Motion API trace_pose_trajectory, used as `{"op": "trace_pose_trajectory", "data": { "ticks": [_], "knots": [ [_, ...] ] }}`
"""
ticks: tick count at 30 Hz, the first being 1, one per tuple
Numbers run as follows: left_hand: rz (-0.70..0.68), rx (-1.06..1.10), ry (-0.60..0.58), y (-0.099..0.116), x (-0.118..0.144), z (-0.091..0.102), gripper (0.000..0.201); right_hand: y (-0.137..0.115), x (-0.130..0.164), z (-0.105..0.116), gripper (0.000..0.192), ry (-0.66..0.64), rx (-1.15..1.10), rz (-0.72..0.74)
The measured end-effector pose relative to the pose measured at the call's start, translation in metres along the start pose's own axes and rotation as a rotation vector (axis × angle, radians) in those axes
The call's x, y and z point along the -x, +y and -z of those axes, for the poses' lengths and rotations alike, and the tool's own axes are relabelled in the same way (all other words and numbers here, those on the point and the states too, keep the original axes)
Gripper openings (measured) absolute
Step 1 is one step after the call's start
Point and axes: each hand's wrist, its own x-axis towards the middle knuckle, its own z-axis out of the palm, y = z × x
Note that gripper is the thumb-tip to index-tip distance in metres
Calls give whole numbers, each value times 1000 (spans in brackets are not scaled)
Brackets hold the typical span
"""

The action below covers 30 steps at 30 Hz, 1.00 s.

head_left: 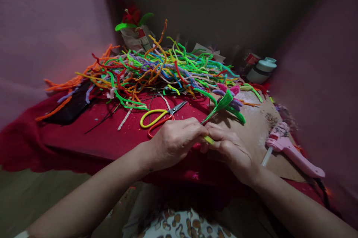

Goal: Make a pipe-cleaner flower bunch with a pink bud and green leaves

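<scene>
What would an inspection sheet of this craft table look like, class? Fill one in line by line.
Surface: red cloth, brown board at right.
Job's things: green pipe-cleaner flower, stem pinched by left hand and right hand.
Clutter: heap of coloured pipe cleaners, yellow-handled scissors, pink glue gun, white bottle.
Hands: both closed on the stem.
Cables: dark cord at the glue gun's handle, partly hidden.
Surroundings: pink walls, dim corner.
</scene>
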Motion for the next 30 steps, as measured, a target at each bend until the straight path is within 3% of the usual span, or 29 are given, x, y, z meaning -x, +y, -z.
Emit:
{"op": "trace_pose_trajectory", "data": {
  "ticks": [11,30],
  "knots": [
    [19,11,25,1,-2,5,9,-2,2,2,13,-9,-125,45],
    [-1,37,28,-1,-1,0,11,-2,1,-1,21,1,-12,14]
  ]
}}
